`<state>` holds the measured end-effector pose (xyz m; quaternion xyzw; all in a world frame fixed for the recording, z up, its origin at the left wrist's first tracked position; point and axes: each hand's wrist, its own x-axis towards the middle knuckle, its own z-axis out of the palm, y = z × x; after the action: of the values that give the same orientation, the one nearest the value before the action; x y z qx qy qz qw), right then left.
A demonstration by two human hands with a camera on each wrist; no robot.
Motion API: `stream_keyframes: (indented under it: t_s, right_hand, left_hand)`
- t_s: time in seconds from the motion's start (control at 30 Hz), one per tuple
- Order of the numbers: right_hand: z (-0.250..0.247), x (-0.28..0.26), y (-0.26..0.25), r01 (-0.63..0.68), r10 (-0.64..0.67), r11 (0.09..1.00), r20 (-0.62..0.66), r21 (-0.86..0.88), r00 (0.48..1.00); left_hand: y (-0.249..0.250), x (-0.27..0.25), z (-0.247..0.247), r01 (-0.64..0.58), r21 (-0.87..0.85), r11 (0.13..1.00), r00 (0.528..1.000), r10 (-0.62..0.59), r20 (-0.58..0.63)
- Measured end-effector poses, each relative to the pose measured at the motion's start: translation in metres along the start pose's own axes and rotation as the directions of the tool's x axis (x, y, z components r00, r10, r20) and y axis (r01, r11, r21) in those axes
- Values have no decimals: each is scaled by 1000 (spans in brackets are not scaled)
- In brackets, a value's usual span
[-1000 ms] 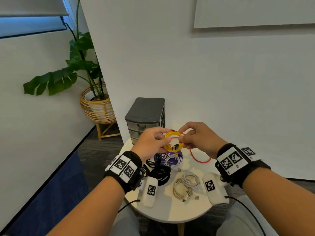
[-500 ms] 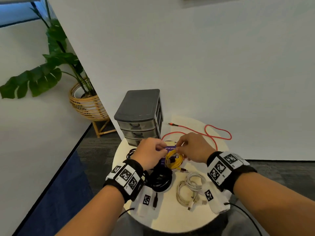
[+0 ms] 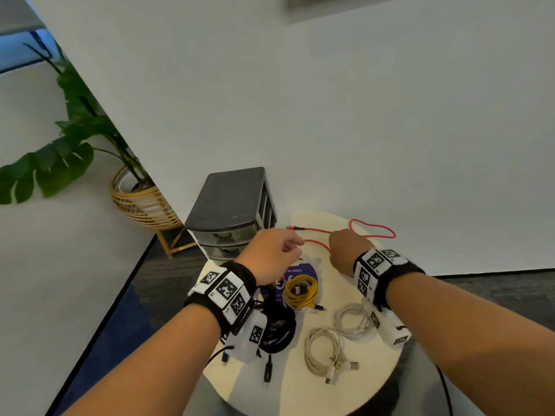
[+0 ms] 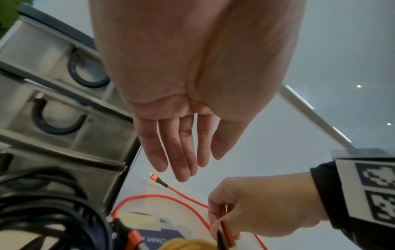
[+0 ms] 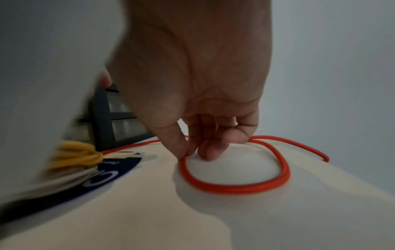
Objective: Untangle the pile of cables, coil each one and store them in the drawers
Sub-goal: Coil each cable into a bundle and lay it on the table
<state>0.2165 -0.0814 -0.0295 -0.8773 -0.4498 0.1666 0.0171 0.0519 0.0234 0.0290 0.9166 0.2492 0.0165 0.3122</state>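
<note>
Head view: yellow cable (image 3: 301, 290), held up in both hands a second before, lay coiled on table (image 3: 375, 382); red cable (image 3: 372, 229) was next. Drawer unit (image 3: 231, 217) stood shut at far-left edge. Right hand (image 5: 192, 94) pinched red cable mid-run; left hand (image 4: 188, 94) hovered, fingers straight, empty.

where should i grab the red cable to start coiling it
Probably at its free plug end, from above with the left hand. The red cable lies flat and loose on the table, that end clear of the drawers. The right hand already pinches mid-cable.
</note>
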Motion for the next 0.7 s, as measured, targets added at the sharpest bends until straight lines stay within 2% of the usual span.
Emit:
stream_keyframes:
  t_s: [0.07,0.2,0.33,0.5,0.63,0.7]
  right_hand:
    - [-4,-7,0,3,-3,1000,-4,11,1000]
    - [5,-22,-3,30,-26,997,72,-65,997]
    - [1,-28,-7,58,-57,997,18,-50,998]
    - [-25,-33,-8,62,-30,975,-152,213,988]
    - [-57,-40,-10,193,-36,833,-296,519,954]
    - [-71,-47,-13,281,-95,776,-336,564,937]
  left_hand:
    - [5,1,-1,-13,21,1000,1000,13,-1]
    - [17,-1,0,-24,77,997,998,19,59]
    - [21,1,-2,-48,155,987,997,38,72]
    - [18,7,-2,-98,245,965,993,79,84]
    - [20,14,-9,-96,199,975,995,96,10]
    - [21,16,-16,-98,191,977,994,106,-33]
